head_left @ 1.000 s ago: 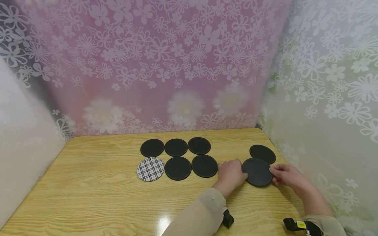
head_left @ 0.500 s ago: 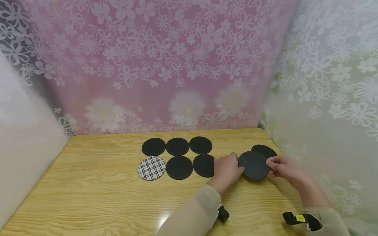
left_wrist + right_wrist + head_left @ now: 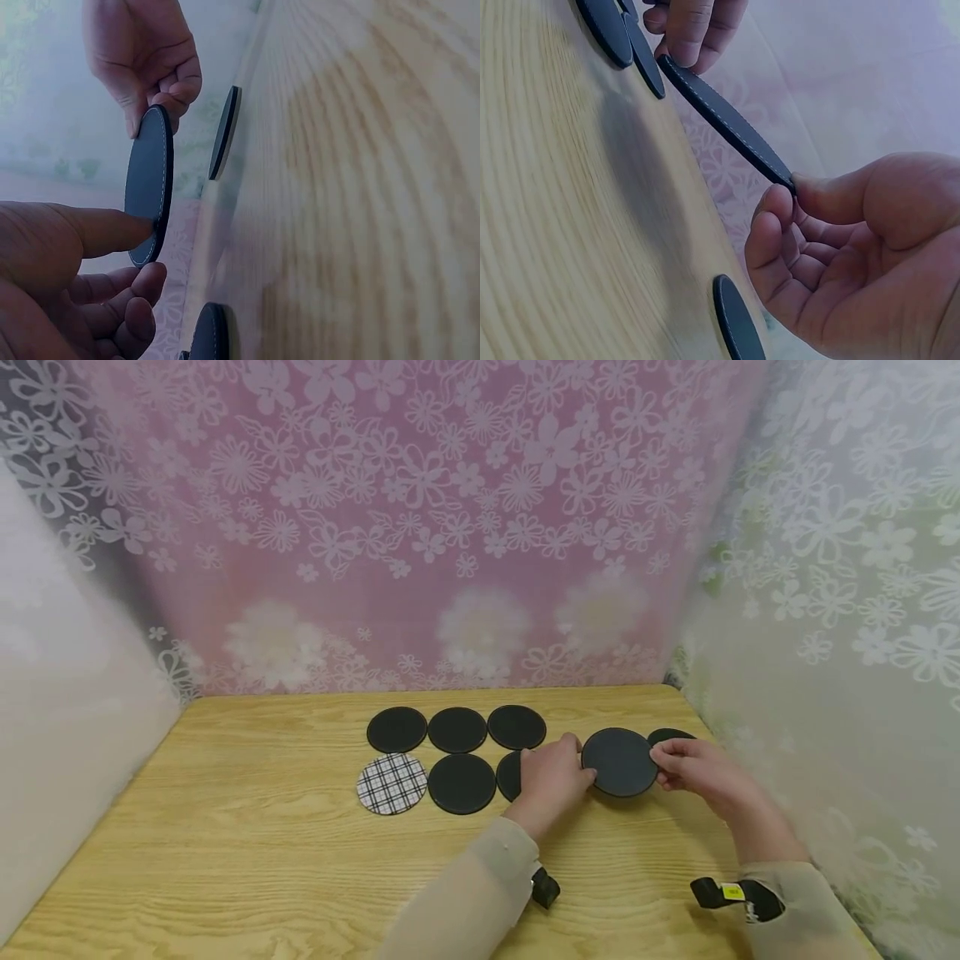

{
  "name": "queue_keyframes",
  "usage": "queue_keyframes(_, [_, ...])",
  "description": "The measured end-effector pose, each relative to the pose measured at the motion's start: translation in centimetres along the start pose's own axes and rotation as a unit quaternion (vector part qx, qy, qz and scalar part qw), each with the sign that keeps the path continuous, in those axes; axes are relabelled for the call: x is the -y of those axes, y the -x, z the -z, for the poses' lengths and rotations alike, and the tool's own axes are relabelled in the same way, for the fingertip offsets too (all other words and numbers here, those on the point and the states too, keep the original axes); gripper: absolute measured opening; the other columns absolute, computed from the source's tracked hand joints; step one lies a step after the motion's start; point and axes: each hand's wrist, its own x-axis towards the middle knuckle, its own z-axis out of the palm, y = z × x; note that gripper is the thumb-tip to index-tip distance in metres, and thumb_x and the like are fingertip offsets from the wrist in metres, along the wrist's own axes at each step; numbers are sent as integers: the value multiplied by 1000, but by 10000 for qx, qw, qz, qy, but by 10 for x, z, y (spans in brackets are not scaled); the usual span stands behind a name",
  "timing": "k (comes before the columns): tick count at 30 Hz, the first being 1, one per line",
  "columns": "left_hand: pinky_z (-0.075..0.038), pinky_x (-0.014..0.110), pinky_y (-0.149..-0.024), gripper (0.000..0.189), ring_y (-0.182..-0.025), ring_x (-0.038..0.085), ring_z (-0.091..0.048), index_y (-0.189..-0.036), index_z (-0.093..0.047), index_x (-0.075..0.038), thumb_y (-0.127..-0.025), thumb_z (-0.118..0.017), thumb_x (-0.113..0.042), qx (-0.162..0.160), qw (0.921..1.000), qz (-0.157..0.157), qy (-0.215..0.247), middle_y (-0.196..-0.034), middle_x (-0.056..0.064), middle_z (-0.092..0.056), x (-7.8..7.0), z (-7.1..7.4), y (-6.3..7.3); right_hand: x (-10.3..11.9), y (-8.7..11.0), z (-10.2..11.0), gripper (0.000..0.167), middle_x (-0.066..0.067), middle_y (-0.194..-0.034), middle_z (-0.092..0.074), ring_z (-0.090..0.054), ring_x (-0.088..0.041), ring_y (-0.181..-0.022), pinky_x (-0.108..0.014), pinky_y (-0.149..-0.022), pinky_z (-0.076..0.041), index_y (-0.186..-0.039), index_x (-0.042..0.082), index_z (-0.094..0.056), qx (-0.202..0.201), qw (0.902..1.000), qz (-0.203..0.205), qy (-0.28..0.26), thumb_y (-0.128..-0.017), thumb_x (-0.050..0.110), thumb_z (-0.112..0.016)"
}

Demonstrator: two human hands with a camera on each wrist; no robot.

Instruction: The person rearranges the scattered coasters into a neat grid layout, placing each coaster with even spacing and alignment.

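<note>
Between both hands a round black coaster (image 3: 619,762) with a stitched rim is held up above the table, as the wrist views show. My left hand (image 3: 551,781) pinches its left edge, thumb on the upper face and fingers beneath. On the opposite edge, my right hand (image 3: 705,777) pinches it between thumb and curled fingers. Behind the right hand another black coaster (image 3: 670,734) lies on the table, partly covered. Left of the left hand, black coasters lie flat in two rows, one of them (image 3: 509,775) partly hidden by that hand.
A plaid coaster (image 3: 392,783) lies at the left end of the front row, next to a black coaster (image 3: 461,783). The back row has three black coasters, the middle one (image 3: 457,730) among them. Flowered curtains (image 3: 480,527) border the wooden table (image 3: 262,843).
Both hands have raised the black coaster off the table and carried it left and away from me, toward the rows. The coasters on the table have stayed in place.
</note>
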Motion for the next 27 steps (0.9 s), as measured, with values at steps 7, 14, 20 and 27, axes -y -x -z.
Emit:
queue_keyframes(7, [-43,51,-112,38,-88,18,-70,-132,-73,-21,-101,-84,-41,9,9997,99,216,-78,-14,-65,9,7,-4,4,-8,-8,38,-10,-103,-63,-66,-20,-89,-32,-83,-59,-138,-20,-50,-33,9998,62,-168,-120,14,-48])
queue_keyframes(14, [-37,65,-122,36,-95,19,-75,-132,-73,-18,-103,-83,-37,-34,9991,79,417,-85,-14,-73,19,10,-4,3,-18,-18,31,-10,-101,-62,-66,-21,-89,-34,-82,-60,-132,-15,-54,-156,9997,90,-187,-119,13,-51])
queue_keyframes(20, [-34,68,-122,35,-97,20,-75,-131,-74,-17,-102,-84,-33,-29,9983,69,580,-88,-12,-74,27,7,-7,3,-22,-24,35,-11,-103,-64,-66,-21,-89,-33,-81,-60,-135,-18,-52,-226,9997,22,-97,-119,12,-51])
queue_keyframes(27, [-39,66,-119,33,-104,25,-72,-127,-76,-19,-100,-86,-35,-6,9993,61,381,-92,-10,-72,29,4,-11,0,-25,-27,33,-12,-103,-64,-65,-20,-87,-32,-78,-60,-134,-19,-53,-258,9995,1,-160,-118,11,-51])
